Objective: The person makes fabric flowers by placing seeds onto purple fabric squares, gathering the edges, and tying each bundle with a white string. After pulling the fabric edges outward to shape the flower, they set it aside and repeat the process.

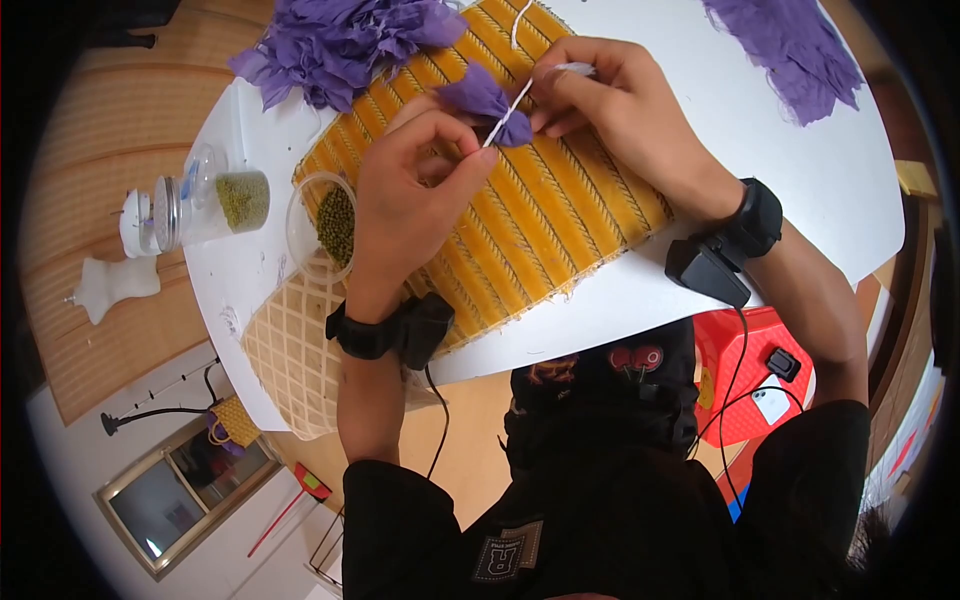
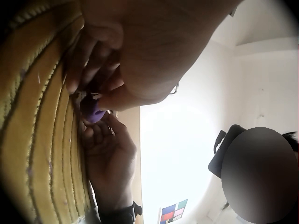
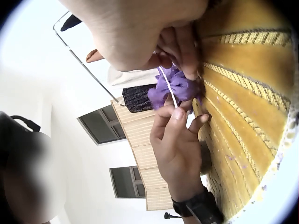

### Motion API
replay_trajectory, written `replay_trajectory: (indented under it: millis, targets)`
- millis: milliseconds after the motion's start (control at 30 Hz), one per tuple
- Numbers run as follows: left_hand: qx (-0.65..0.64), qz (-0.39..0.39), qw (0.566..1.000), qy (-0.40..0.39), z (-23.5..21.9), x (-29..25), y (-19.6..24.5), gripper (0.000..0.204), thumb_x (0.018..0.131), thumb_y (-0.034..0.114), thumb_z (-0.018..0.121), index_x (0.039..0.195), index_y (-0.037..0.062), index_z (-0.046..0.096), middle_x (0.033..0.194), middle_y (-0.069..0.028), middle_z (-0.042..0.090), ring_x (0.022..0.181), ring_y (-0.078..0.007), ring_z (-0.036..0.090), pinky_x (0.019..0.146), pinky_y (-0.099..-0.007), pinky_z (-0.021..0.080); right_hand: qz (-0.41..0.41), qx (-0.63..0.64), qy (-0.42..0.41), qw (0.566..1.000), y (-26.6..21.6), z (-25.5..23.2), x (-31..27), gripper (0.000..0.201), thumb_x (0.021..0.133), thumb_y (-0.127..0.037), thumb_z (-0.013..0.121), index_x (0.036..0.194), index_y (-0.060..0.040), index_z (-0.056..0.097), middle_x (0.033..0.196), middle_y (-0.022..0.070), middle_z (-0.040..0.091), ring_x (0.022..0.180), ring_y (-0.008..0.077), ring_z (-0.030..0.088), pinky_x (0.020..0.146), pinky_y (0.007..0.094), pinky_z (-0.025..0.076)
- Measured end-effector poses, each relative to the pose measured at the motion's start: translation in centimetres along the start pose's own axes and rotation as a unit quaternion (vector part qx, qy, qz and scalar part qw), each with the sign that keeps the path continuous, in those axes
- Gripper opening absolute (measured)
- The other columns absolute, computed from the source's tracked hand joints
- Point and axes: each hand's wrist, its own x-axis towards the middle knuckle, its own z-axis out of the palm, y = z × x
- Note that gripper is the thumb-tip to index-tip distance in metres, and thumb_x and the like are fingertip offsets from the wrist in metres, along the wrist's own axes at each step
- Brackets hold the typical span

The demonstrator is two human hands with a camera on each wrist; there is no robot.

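Note:
A small purple cloth bundle (image 1: 512,130) hangs between both hands above a yellow striped mat (image 1: 540,240). Across the bundle runs a white string (image 1: 513,108). The left hand (image 1: 415,190) pinches the string's lower end between thumb and forefinger, as the right wrist view also shows (image 3: 175,149). The right hand (image 1: 635,120) pinches the string at its upper end, fingers curled beside the bundle. In the left wrist view the purple bundle (image 2: 91,110) is partly hidden by the fingers.
Purple cloth pieces (image 1: 350,45) lie at the mat's upper left, more purple cloth (image 1: 790,60) at the table's upper right. A clear tub of green beans (image 1: 335,225) stands left of the left hand, near a jar (image 1: 240,200) lying on its side.

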Motion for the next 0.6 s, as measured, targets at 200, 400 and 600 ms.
replay_trajectory:
  millis: [200,400,600]
  targets:
    - [0.014,0.035,0.999,0.024,0.36,-0.02,0.23,0.008,0.081,-0.001,0.066,0.08,-0.0019,0.059,0.122,-0.01,0.048,0.088,-0.0106,0.06,0.069,-0.0206,0.051,-0.005,-0.009,0.025,1.0,0.27,-0.17,0.11,0.022,0.092,-0.013,0.053,0.098,0.0043,0.064,0.08,0.01,0.069,0.069,0.012,0.066,0.067,0.0224,0.054]
    - [0.059,0.041,0.997,0.003,0.38,-0.14,0.37,0.009,0.079,0.002,0.069,0.081,-0.0007,0.061,0.126,-0.0126,0.046,0.102,-0.0164,0.057,0.073,-0.0241,0.051,-0.006,-0.016,0.06,0.998,0.38,0.09,0.34,0.021,0.091,-0.014,0.055,0.097,0.0026,0.065,0.079,0.0095,0.069,0.064,0.0115,0.065,0.063,0.0228,0.053]
    - [0.091,0.073,0.993,-0.008,0.38,-0.36,0.09,0.01,0.079,0.001,0.069,0.077,0.0003,0.059,0.125,-0.0125,0.046,0.096,-0.0143,0.057,0.069,-0.0231,0.05,0.016,-0.046,0.033,0.998,0.05,0.05,0.45,0.022,0.089,-0.015,0.056,0.096,0.0033,0.066,0.075,0.0113,0.068,0.06,0.0114,0.063,0.058,0.0248,0.05]
